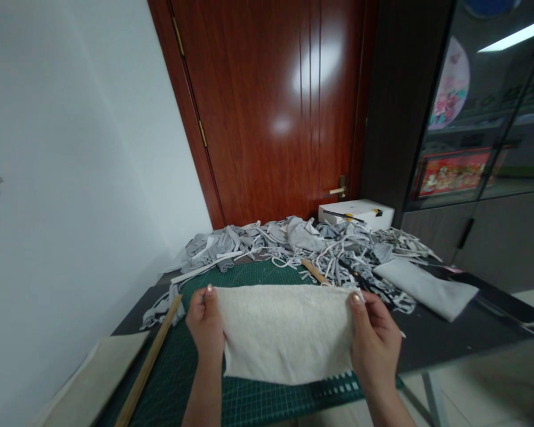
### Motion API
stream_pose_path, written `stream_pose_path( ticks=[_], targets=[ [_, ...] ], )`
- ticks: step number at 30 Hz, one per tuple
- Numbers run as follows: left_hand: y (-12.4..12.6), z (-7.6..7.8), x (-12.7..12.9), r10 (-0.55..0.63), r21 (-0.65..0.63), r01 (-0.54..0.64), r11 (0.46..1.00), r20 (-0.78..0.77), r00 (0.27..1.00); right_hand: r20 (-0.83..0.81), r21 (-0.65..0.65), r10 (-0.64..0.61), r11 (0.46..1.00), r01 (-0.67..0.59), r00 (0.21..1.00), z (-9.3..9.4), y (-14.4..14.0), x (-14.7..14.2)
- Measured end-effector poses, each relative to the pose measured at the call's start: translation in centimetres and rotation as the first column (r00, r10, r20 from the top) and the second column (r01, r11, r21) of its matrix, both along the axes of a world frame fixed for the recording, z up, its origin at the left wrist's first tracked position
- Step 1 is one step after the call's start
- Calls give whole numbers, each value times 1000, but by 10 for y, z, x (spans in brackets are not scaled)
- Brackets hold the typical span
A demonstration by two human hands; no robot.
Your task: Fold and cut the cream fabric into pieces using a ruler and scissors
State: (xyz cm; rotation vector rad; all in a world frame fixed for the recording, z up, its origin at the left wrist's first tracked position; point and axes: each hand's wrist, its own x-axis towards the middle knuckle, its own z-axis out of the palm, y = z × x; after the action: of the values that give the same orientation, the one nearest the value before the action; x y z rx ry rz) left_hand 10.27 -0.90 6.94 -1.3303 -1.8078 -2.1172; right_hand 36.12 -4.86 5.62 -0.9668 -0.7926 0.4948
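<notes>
Both hands are up, the left hand [206, 323] and right hand [374, 341] each pinching a top corner of the white cloth [287, 332], stretched flat between them just above the green cutting mat [249, 276].

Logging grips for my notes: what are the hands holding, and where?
Both hands, left and right, hold a white cloth by its upper side corners.

No text, label or number can be read anywhere.
</notes>
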Motion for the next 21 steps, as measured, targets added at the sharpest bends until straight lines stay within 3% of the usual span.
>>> stream_pose_path(
  ticks=[8,12,14,17,19,21],
  targets=[
    [-2,-4,-4,156,28,-155,988,-50,987,-103,54,127,991,-122,987,-7,4,1],
    [-4,-6,-4,120,38,-119,992,-28,992,-153,36,188,982,-185,970,-11,6,1],
    [-5,-6,-4,86,39,-85,996,-29,996,-133,24,136,991,-134,982,-10,7,1],
    [-8,-6,-3,107,53,-104,993,-66,992,-13,40,-39,998,39,999,-8,4,3],
    [-8,-6,-4,147,48,-143,988,-81,986,99,92,-147,986,138,984,-8,-5,4],
    [-4,-7,-4,145,38,-143,989,-47,988,215,175,-193,972,157,957,-7,-21,1]
  ],
)
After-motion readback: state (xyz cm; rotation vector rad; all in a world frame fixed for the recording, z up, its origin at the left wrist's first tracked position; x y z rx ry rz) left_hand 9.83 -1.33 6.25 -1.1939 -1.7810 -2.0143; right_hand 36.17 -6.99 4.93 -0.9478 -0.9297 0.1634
